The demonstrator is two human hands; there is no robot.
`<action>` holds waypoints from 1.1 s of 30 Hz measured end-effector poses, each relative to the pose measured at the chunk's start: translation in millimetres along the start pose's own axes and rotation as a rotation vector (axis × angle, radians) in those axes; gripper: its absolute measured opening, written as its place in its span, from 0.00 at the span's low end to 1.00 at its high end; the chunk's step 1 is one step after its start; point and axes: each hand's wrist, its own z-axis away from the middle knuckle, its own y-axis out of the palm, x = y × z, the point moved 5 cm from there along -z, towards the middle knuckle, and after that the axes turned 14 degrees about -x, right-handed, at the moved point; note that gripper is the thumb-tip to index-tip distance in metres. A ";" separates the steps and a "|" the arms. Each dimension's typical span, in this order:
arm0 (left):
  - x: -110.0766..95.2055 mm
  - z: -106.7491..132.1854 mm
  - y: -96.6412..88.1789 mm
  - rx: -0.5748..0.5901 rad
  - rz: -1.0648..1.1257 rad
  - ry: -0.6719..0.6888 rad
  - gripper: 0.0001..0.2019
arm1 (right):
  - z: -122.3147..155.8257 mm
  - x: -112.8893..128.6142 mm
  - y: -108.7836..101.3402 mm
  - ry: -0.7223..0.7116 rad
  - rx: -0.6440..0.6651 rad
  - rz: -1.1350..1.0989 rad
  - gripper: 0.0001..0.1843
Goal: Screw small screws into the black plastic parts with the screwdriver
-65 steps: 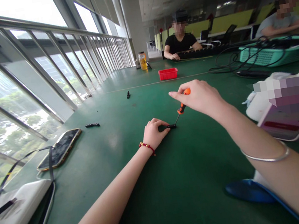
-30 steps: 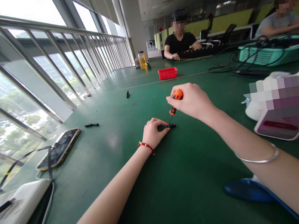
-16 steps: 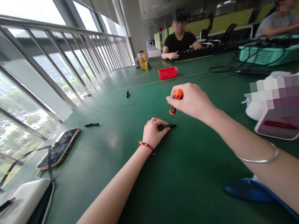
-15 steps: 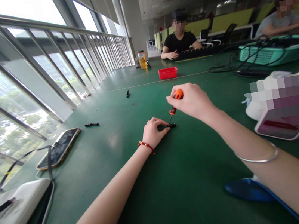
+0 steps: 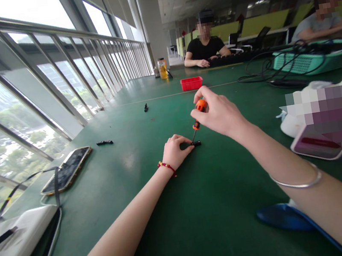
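Note:
My left hand point(image 5: 174, 150) rests on the green table and pinches a small black part point(image 5: 196, 143), whose right end sticks out past the fingertips. Above it, my right hand point(image 5: 218, 109) grips an orange and black screwdriver point(image 5: 196, 125) by its handle, thumb on one side and fingers curled over the top. The screwdriver leans slightly, and its thin shaft runs down to the black part at my left fingertips. Exactly where the tip sits on the part is too small to make out. Two other small black pieces, one nearer point(image 5: 104, 143) and one farther point(image 5: 145, 107), lie to the left.
A phone point(image 5: 66, 170) and a white power strip point(image 5: 23, 242) with cords lie left, beside the railing point(image 5: 79, 38). Ahead stands a red bin point(image 5: 191, 83). A teal basket point(image 5: 297, 64) with cables is at right. A blue object point(image 5: 284, 217) lies under my right forearm. People sit beyond.
The fingers of my right hand have loosened and lifted a little on the screwdriver handle, which shifted slightly left. My left hand and the black part stay put. The person opposite moved a hand.

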 end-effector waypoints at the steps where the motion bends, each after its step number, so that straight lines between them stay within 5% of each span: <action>1: -0.1 0.0 -0.1 0.000 0.001 0.001 0.06 | 0.4 0.7 -0.1 -0.014 0.008 0.027 0.13; 4: -0.4 0.1 -0.2 -0.001 0.001 0.000 0.06 | 1.4 1.5 -0.1 -0.036 0.021 0.101 0.18; 8: 0.0 0.0 0.1 0.001 -0.001 -0.005 0.06 | 2.1 1.8 0.2 -0.033 0.010 0.086 0.11; 16: 0.3 0.0 0.9 -0.003 0.004 0.001 0.06 | 2.5 -0.6 1.4 0.005 -0.009 0.105 0.22; 20: 0.1 0.1 0.6 -0.003 0.005 -0.006 0.06 | 1.8 -2.5 1.0 0.018 -0.027 0.063 0.13; 28: 0.6 0.3 0.6 -0.009 0.003 -0.001 0.06 | 0.4 -6.2 2.3 0.015 -0.067 0.067 0.19; 33: 0.9 0.2 1.0 -0.003 -0.001 -0.001 0.07 | -0.6 -8.5 4.1 0.009 -0.073 0.075 0.12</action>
